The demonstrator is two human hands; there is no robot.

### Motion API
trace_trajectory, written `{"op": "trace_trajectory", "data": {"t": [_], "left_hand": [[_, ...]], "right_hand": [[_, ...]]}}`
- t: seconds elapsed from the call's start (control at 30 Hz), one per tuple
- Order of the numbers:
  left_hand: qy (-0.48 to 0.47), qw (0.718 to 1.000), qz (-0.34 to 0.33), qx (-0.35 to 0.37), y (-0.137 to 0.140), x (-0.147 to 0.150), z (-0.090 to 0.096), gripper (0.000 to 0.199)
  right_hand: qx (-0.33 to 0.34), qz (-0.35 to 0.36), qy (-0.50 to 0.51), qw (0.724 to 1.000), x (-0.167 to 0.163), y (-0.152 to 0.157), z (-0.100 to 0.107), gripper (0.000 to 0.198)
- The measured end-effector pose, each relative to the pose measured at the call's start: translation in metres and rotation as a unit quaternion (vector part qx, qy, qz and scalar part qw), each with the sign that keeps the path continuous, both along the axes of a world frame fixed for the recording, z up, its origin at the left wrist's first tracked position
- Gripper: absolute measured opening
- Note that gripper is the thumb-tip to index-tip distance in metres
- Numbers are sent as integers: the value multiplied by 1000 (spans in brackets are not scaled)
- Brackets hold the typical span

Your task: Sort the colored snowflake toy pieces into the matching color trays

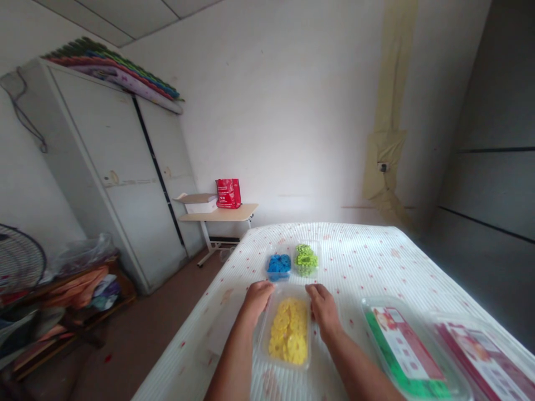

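Note:
A clear plastic box (264, 348) filled with flat yellow pieces (289, 332) sits on the bed-like covered surface right in front of me. My left hand (258, 301) grips its far left corner, fingers curled at the rim. At the far right corner, my right hand (321, 306) holds the same box, its fingertips partly hidden. Just beyond my hands stand two smaller clear tubs, one with blue pieces (279, 264) and one with light green pieces (306, 260). What looks like a clear lid (223, 323) lies flat beside my left forearm.
Two lidded clear boxes with printed labels lie at right, one with green contents (403, 353), one dark red (480, 356). White quilted cloth (346, 250) covers the surface. Beyond are a small table (246, 211) with a red bag (228, 193), a cabinet (121, 167) and a fan (20, 259).

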State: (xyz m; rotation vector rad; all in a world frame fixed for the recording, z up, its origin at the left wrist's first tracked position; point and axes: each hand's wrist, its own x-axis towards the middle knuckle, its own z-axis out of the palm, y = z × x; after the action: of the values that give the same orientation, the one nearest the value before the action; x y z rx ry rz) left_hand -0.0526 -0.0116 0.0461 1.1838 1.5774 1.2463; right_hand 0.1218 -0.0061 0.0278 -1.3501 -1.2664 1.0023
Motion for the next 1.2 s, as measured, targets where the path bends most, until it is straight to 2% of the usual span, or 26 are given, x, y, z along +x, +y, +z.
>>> {"op": "trace_trajectory", "data": {"t": [0.13,0.27,0.47,0.77,1.2], "left_hand": [[-36,999,-4,21,6,3,-12,25],[-61,997,6,42,7,7,-18,27],[-72,996,27,41,5,9,-19,31],[-60,997,43,38,5,12,-21,26],[-48,997,36,51,5,11,-22,29]], "right_hand": [[0,2,45,999,-4,-1,-1,28],[0,-6,44,999,-5,0,-2,24],[-2,-11,48,999,-6,2,-3,20],[-3,-1,66,998,-8,2,-6,17],[14,-3,50,999,-7,-4,-3,25]]}}
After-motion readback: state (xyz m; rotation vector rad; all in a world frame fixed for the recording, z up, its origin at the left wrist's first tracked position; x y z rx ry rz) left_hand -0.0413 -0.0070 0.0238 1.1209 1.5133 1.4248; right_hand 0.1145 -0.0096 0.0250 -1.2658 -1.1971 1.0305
